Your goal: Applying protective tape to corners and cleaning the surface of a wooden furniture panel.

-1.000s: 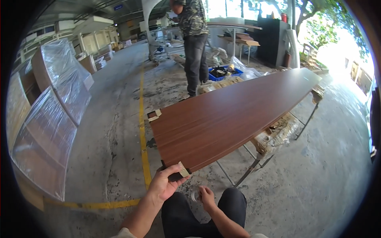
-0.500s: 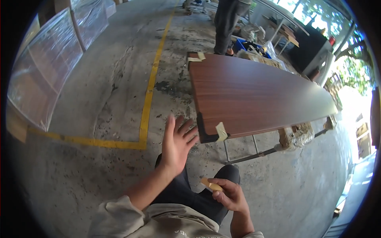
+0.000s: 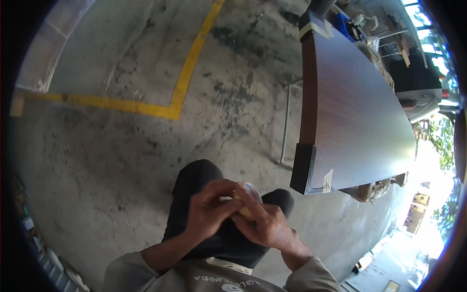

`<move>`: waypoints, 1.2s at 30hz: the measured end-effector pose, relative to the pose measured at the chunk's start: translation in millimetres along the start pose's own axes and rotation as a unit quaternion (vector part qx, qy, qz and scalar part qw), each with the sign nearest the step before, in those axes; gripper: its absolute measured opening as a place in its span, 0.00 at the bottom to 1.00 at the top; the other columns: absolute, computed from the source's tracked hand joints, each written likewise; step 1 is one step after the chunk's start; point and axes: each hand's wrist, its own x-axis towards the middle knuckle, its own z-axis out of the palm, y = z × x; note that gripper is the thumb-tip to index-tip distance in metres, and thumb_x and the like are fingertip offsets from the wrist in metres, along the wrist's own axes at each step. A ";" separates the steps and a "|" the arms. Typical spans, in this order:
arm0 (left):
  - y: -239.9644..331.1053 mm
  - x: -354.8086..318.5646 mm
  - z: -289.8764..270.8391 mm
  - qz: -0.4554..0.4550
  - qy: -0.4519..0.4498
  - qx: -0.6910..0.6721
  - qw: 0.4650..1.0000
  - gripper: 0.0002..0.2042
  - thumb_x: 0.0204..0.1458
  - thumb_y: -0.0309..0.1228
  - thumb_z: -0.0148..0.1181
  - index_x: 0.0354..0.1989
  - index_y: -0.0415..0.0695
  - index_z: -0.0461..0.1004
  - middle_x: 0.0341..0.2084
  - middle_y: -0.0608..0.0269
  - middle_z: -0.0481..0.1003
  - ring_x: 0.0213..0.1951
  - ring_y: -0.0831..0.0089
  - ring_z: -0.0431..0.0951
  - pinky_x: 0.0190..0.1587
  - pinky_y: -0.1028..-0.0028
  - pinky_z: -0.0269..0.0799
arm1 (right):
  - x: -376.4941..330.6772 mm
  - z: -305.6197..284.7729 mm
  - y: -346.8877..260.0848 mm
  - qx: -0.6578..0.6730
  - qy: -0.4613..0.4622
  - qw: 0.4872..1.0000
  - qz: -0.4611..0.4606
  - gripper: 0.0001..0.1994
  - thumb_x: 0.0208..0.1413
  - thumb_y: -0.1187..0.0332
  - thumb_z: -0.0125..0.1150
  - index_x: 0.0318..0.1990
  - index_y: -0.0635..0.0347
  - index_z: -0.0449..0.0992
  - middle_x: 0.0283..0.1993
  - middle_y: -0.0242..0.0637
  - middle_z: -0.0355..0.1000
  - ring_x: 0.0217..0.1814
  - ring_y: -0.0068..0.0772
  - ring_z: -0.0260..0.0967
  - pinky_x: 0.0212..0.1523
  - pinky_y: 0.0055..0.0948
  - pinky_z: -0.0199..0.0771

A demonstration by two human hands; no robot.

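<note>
Over the wearer's dark-trousered lap (image 3: 187, 194), seen from my remote station, both hands met at a small pale-yellow roll, apparently masking tape (image 3: 245, 213). Right hand (image 3: 266, 226): fingers curled together, roll pinched between thumb and fingers. Left hand (image 3: 206, 209): fingers bent inward and pressed up to the roll; I could not tell whether they gripped it or only touched it, since the hands partly covered it.

Key relation: the brown wood-grain panel (image 3: 355, 112) lay ahead and to the right of the fingers, well apart from them. Its short end faced left, and its long axis ran from there off to the right. I logged the right hand as nearer. The closest part was the black corner guard (image 3: 303, 168), with a cream tape strip (image 3: 328, 180) beside it on the panel face; a second strip (image 3: 314, 28) crossed the far corner. A thin metal stand (image 3: 287, 129) showed beside the panel's short end.

Writing: pale inverted lettering (image 3: 210, 279) and a round emblem (image 3: 232, 287) on the grey-brown shirt, noted but not transcribed. On roll and panel I could make out no label.
</note>
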 end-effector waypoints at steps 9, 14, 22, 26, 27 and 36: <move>85.9 -66.0 0.6 -0.038 0.120 -0.041 0.991 0.06 0.63 0.21 0.61 0.46 0.37 0.77 0.47 0.63 0.76 0.45 0.77 0.78 0.50 0.77 0.74 | 38.1 -32.1 -110.3 0.010 -0.129 0.986 0.108 0.39 0.55 0.73 0.69 0.72 0.73 0.57 0.36 0.42 0.80 0.31 0.42 0.81 0.30 0.34 0.81; 125.9 -103.4 48.7 -0.036 0.177 -0.070 0.981 0.07 0.65 0.30 0.62 0.43 0.38 0.77 0.37 0.65 0.78 0.41 0.80 0.78 0.48 0.75 0.74 | 44.2 -102.1 -183.6 -0.097 -0.168 0.972 0.131 0.37 0.54 0.65 0.72 0.70 0.61 0.62 0.31 0.45 0.80 0.26 0.41 0.81 0.27 0.38 0.81; 169.3 -77.0 90.7 -0.006 0.284 -0.204 0.937 0.12 0.64 0.35 0.64 0.45 0.37 0.80 0.32 0.67 0.80 0.36 0.83 0.77 0.42 0.78 0.72 | 100.1 -198.0 -232.6 -0.320 -0.260 0.904 0.111 0.23 0.57 0.58 0.72 0.56 0.54 0.75 0.25 0.40 0.80 0.27 0.42 0.80 0.28 0.39 0.78; 133.9 -37.2 92.6 -0.093 0.257 -0.219 0.937 0.12 0.64 0.35 0.64 0.46 0.38 0.80 0.37 0.68 0.80 0.42 0.82 0.76 0.50 0.77 0.69 | 130.7 -196.7 -207.2 -0.346 -0.270 0.886 0.148 0.12 0.61 0.58 0.68 0.43 0.56 0.81 0.19 0.37 0.77 0.20 0.43 0.78 0.24 0.39 0.76; 130.9 -20.1 92.2 -0.079 0.273 -0.237 0.929 0.11 0.64 0.35 0.63 0.46 0.39 0.81 0.39 0.68 0.80 0.42 0.81 0.76 0.50 0.76 0.69 | 138.5 -195.7 -201.2 -0.351 -0.283 0.880 0.148 0.12 0.61 0.58 0.68 0.43 0.56 0.81 0.19 0.37 0.77 0.20 0.43 0.78 0.24 0.39 0.76; 66.0 47.0 127.0 -0.135 0.260 -0.350 0.890 0.12 0.64 0.40 0.63 0.44 0.44 0.82 0.36 0.69 0.81 0.41 0.80 0.77 0.48 0.74 0.70 | 162.5 -186.6 -134.3 -0.354 -0.315 0.839 0.266 0.17 0.62 0.59 0.65 0.24 0.60 0.79 0.19 0.43 0.75 0.23 0.47 0.76 0.27 0.40 0.73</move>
